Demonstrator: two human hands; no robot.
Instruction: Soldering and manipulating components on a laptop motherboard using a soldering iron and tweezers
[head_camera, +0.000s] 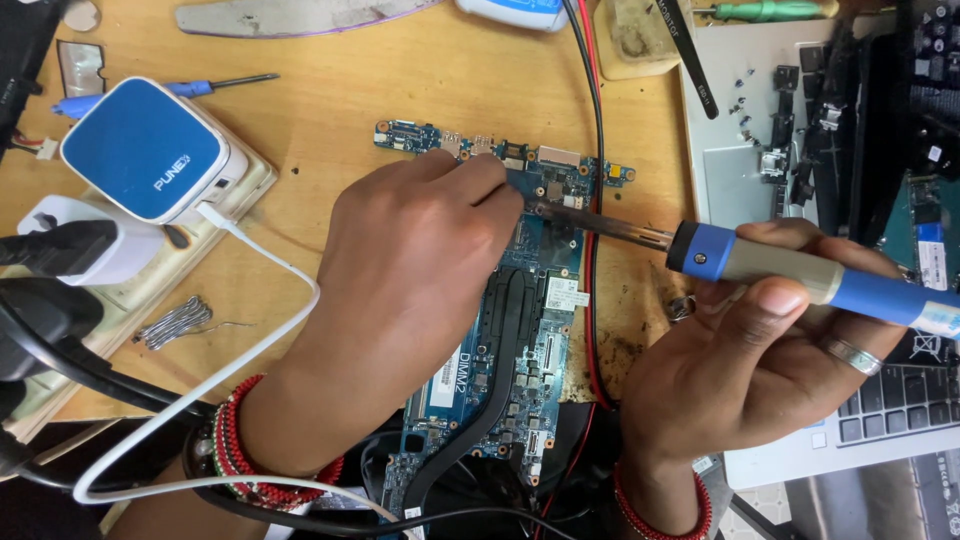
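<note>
Motherboard (520, 330), blue, lay flat on the wooden bench (330, 110), running from the connector strip at top centre down toward the person's body. Black heat pipe (505, 340) crossed it lengthwise.

Left hand (410, 290) rested on the upper board, fingers bunched together and pressed down near the connector edge; whether anything thin sat pinched between them, I couldn't tell. Right hand (760, 370) was clamped around the soldering iron (770, 265), blue-and-grey handle, metal tip coming in from the right and touching the board just beside the left fingertips.

Step in hand, as I read it: reworking a joint near the top edge of the board. Next move probably called for a steady tip and the left hand keeping the board from sliding.

Containers:
- Small shallow tray (628, 40) at top, beside the tweezers (695, 60): dirty residue inside, contents unclear.
- Open laptop shell (740, 170) on the right: loose screws and small black parts scattered on it.

Blue-and-white charger block (145, 150) sat at left, white cable (270, 330) looping past the left wrist. Coil of solder wire (175, 322) lay near it.
</note>
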